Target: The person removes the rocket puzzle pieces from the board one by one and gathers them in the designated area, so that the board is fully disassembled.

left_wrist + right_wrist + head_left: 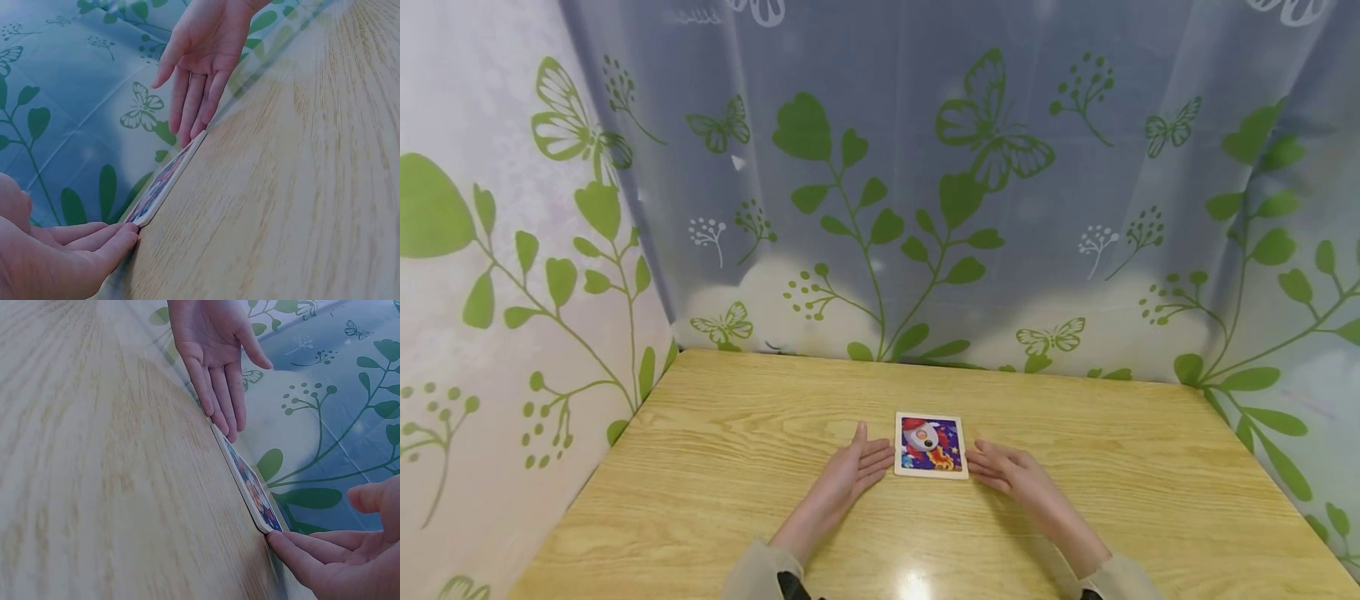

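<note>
A flat, square picture board (pixel 931 446) with a pale border lies on the wooden table, showing a red and white rocket with orange flames on a dark starry ground. My left hand (pixel 852 468) is at its left side, palm turned inward, fingers straight and thumb raised. On the opposite side, my right hand (pixel 1013 471) mirrors this pose, with extended fingertips right at the border. From the left wrist view, the left fingertips (pixel 128 230) meet the board's near corner. The right wrist view has the right fingertips (pixel 278 540) at its edge.
The light wood table (pixel 760 417) reaches back to a hanging cloth (pixel 880 250) printed with green leaves and butterflies. Similar cloth stands along the left (pixel 490 350) and right (pixel 1285 333) sides. Light sleeves (pixel 760 571) cover the forearms near the front.
</note>
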Tool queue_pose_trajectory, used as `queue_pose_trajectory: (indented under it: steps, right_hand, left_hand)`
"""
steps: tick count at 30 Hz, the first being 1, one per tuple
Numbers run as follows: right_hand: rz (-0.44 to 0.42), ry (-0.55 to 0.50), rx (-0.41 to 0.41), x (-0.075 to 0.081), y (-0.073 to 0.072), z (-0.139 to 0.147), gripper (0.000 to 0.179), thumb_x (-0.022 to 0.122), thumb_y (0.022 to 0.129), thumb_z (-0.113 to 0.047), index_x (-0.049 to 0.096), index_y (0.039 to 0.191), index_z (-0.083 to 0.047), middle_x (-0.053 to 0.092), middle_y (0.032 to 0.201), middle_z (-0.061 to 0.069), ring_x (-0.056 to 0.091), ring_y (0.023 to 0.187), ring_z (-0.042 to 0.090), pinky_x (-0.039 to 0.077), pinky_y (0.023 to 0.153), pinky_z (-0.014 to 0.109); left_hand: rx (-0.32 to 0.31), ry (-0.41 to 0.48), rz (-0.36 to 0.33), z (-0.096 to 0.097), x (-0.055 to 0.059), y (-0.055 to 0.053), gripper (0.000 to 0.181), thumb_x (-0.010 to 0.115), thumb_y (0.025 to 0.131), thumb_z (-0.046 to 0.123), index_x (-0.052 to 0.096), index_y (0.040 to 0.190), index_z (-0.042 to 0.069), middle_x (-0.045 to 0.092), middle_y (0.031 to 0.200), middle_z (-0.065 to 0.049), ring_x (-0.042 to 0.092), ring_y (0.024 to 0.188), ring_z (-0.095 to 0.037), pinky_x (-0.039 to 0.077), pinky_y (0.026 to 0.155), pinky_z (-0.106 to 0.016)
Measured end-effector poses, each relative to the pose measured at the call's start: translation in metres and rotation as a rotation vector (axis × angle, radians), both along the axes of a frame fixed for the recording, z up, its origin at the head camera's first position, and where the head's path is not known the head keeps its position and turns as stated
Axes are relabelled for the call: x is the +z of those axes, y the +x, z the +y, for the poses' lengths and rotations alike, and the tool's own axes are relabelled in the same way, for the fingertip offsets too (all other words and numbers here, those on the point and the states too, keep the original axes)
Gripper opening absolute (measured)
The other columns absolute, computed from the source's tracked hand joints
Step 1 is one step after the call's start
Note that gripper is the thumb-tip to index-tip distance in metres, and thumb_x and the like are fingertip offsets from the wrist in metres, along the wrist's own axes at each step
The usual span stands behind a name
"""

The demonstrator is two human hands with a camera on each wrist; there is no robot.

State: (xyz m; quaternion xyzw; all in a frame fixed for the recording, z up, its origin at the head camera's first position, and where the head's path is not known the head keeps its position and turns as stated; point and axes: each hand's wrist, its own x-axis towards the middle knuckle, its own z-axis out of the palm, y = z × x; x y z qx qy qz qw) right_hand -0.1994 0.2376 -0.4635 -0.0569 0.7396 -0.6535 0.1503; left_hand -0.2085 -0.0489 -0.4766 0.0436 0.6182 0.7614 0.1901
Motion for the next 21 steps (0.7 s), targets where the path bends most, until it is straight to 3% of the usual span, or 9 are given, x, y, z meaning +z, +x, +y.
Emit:
queue_pose_trajectory:
  steps: [21]
  right_hand:
    - [0.011, -0.017, 0.021, -0.001, 0.014, 0.001, 0.065, 0.040, 0.112, -0.030, 0.027, 0.146, 0.023, 0.043, 0.146, 0.036, 0.054, 0.132, 0.039, 0.048, 0.107, 0.032]
  left_hand:
    - [-0.025, 0.008, 0.006, -0.007, 0.001, 0.012, 0.080, 0.022, 0.111, 0.050, 0.034, 0.144, -0.022, 0.043, 0.147, -0.036, 0.047, 0.137, -0.043, 0.037, 0.117, -0.048]
